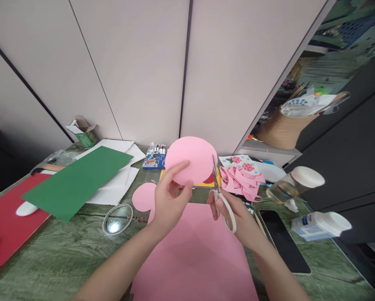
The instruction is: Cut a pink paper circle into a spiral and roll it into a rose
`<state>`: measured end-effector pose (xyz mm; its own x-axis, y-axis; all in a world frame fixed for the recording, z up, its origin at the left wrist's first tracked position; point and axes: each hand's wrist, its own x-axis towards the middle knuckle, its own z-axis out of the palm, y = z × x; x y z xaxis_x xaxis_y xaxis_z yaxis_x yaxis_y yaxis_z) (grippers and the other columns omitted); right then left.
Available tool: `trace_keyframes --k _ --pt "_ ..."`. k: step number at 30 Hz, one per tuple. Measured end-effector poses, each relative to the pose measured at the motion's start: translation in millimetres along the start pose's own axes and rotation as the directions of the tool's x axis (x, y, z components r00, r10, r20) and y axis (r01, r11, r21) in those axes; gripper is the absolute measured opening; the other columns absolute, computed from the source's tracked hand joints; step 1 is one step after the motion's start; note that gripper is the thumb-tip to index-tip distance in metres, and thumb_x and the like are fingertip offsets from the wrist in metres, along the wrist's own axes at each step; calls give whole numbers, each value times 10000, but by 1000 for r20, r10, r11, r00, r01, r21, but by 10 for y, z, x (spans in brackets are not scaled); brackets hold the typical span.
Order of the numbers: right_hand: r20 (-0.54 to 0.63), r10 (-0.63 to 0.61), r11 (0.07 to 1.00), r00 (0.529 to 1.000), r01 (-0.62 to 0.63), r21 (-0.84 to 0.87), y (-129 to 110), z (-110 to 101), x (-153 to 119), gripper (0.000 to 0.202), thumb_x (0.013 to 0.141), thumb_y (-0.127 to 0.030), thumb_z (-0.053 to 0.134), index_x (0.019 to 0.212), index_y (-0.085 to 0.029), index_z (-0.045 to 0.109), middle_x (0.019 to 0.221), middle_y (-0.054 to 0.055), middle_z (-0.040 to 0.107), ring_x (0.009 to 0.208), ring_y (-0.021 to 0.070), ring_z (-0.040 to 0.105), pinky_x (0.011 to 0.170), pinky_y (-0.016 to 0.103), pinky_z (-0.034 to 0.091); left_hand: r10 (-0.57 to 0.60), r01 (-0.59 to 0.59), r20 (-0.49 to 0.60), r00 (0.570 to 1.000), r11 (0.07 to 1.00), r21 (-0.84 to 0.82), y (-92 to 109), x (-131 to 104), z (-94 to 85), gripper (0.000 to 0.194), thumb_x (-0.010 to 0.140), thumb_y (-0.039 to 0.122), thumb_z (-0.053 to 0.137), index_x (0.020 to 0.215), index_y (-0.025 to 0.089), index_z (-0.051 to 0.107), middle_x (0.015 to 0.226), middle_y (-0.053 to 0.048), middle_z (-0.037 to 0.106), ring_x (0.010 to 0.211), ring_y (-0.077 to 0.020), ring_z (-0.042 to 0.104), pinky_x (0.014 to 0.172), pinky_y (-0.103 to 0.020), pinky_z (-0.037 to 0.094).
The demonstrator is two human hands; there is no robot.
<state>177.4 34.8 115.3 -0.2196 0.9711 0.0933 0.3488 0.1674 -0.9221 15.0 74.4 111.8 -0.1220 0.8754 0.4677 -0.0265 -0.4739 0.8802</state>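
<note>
My left hand [171, 200] pinches a round pink paper disc [192, 156] between thumb and fingers and holds it up above the table. In my right hand [229, 209] are white-handled scissors [228, 211], fingers in the loops. Their blades point up and lie at the disc's right edge. Below both hands a large pink sheet [193, 255] lies flat. A smaller pink disc [143, 197] rests beside my left hand. Curled pink offcuts [239, 179] are heaped beyond my right hand.
On the left lie a green sheet [79, 179], a red sheet [21, 192] and a round ring-like object [117, 219]. A blue box [154, 159] stands at the wall. At right are a phone [283, 240], a glass jar [281, 190] and a white bottle [319, 225].
</note>
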Motion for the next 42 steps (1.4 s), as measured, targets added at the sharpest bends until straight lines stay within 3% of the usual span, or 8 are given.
trace_keyframes --k 8,19,23,30,42 --pt "27 11 1000 1000 -11 6 26 -6 3 268 924 -408 365 794 -203 478 630 -32 471 581 114 388 547 241 294 -20 20 -3 1000 1000 4 -11 6 -26 324 785 181 585 1098 263 611 1156 -48 598 1073 -190 564 798 -265 521" --pt "50 -1 1000 999 1 -10 52 13 10 309 918 -432 369 741 -197 463 628 -26 473 597 119 402 556 242 301 -19 21 -58 998 999 29 13 15 17 433 740 200 650 1155 281 557 1206 -50 547 1163 -207 506 836 -274 526" --pt "39 10 1000 999 -10 2 39 23 -1 297 926 -442 344 817 -202 483 624 -32 472 611 123 416 575 244 313 -23 24 -43 999 999 26 0 -4 17 432 745 188 641 1159 275 553 1207 -58 542 1156 -203 511 850 -274 519" --pt "-4 -53 999 999 53 -10 51 25 7 309 927 -449 332 768 -205 433 642 -31 450 619 123 408 600 260 305 -32 31 18 999 999 22 -23 -40 37 438 752 173 626 1167 286 547 1239 -50 534 1166 -203 504 841 -277 524" --pt "-5 -32 999 999 32 0 48 36 15 310 927 -439 348 774 -196 464 621 -34 469 593 113 421 576 246 313 -4 4 2 1000 999 41 -11 -24 22 409 758 174 619 1150 274 557 1184 -46 577 1106 -193 543 838 -282 509"
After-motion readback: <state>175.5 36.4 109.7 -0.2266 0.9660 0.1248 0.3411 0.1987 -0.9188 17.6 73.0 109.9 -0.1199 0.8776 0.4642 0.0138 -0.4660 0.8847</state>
